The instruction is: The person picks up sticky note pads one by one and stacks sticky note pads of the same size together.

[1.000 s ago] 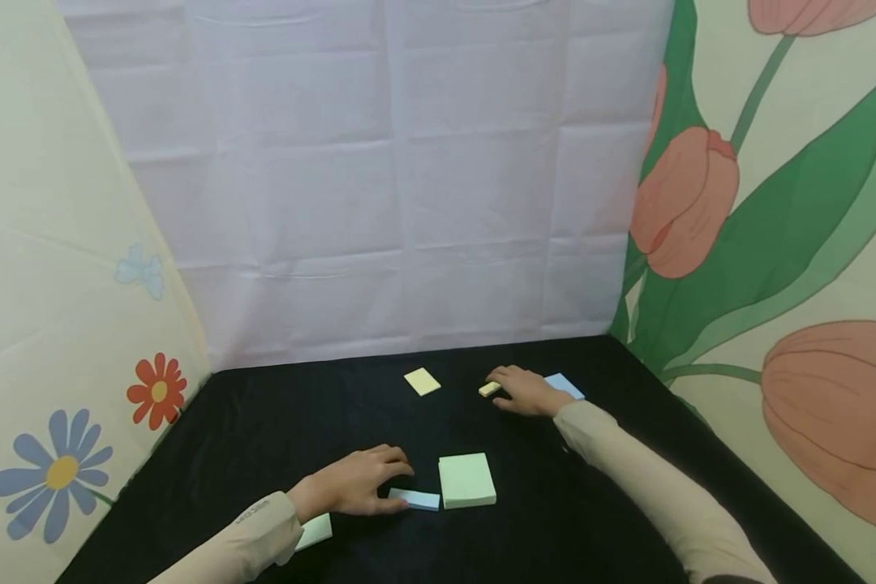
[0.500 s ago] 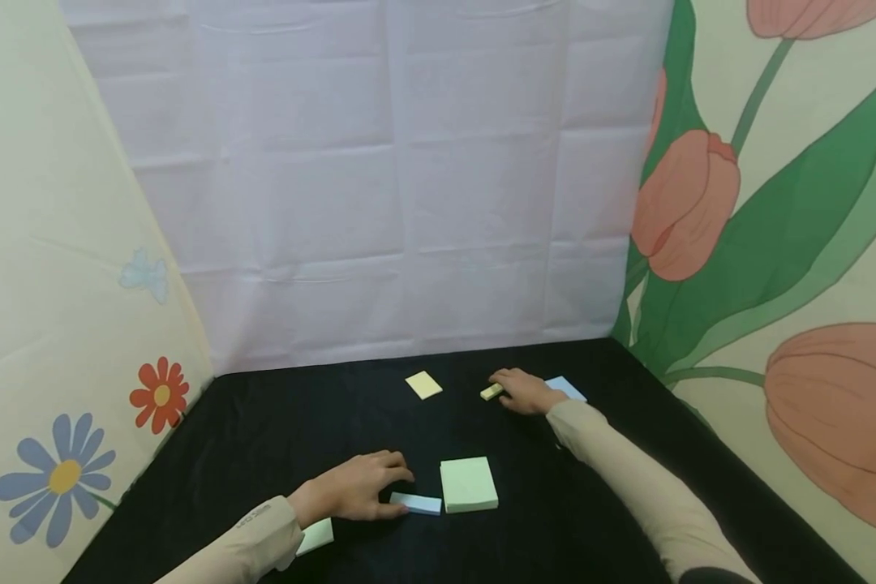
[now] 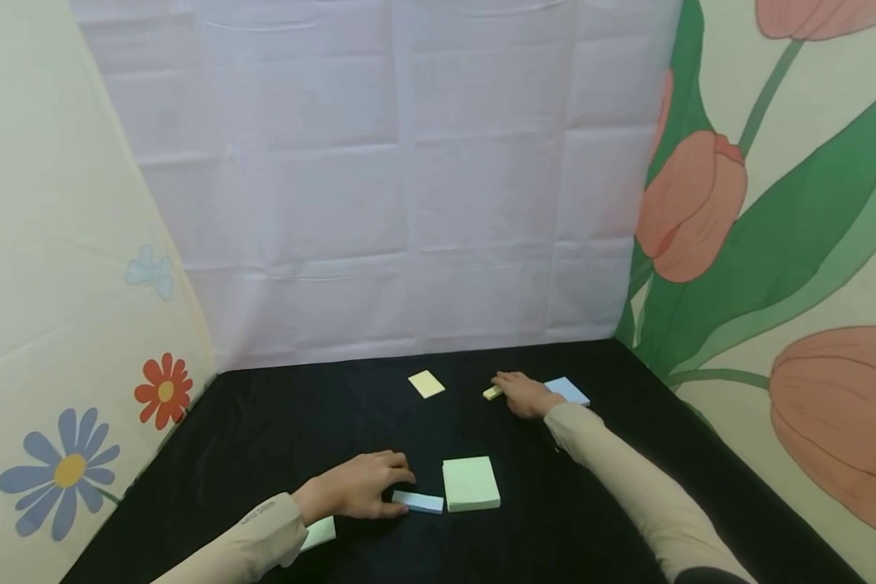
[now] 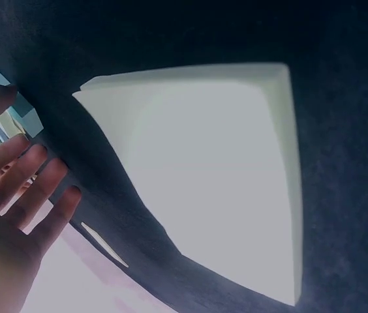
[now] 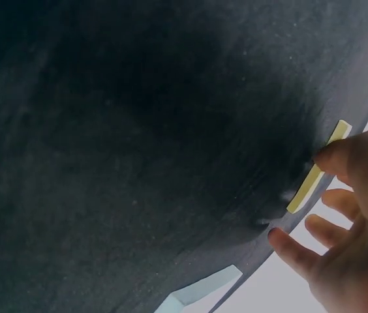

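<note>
A small yellow pad lay toward the far right of the black worktop, the right hand resting against it with fingers loosely extended, the thumb tip touching the pad's edge; whether they pinched it could not be told. Just behind that hand, a blue pad was partly hidden by the wrist. Nearer the camera, the left hand lay flat on the cloth, its relaxed fingers spread, thumb and fingertips touching the end of a narrow blue pad. That pad lay just beside a larger pale green pad, the two nearly touching. Another pale green pad showed only a corner from under the left sleeve; small writing on that cuff was too small to read. A flat yellow pad lay apart, near the back of the worktop. The left wrist view was washed out, showing one pale pad close up. White creased sheeting and flower-printed panels closed in the scene.
</note>
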{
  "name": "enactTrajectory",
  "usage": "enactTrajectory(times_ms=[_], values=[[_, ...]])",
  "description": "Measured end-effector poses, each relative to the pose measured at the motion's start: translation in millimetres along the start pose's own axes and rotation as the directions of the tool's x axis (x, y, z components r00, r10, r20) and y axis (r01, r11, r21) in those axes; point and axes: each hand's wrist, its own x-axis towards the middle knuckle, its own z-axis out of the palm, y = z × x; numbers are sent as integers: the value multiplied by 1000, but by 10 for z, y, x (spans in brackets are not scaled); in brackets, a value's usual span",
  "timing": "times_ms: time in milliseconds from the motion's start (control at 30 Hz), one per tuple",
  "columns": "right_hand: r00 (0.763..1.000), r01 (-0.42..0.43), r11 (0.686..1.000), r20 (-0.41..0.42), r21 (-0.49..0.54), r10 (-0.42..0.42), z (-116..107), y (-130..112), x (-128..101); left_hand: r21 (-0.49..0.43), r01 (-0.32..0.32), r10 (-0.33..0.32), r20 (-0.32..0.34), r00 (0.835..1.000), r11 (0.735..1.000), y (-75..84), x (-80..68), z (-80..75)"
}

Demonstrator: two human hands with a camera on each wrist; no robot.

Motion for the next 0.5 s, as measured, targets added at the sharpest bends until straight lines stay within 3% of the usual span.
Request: enactTrajectory(times_ms=[200,500], values=[[1000,-30,1000,3,-7,30,8,-19,-17,9,5,-5,4,1000,1000,6,8,7],[999,-3,999,-41,-51,1,3,-41,-6,36,-19,19,-11,1000,999,9,6,-2]])
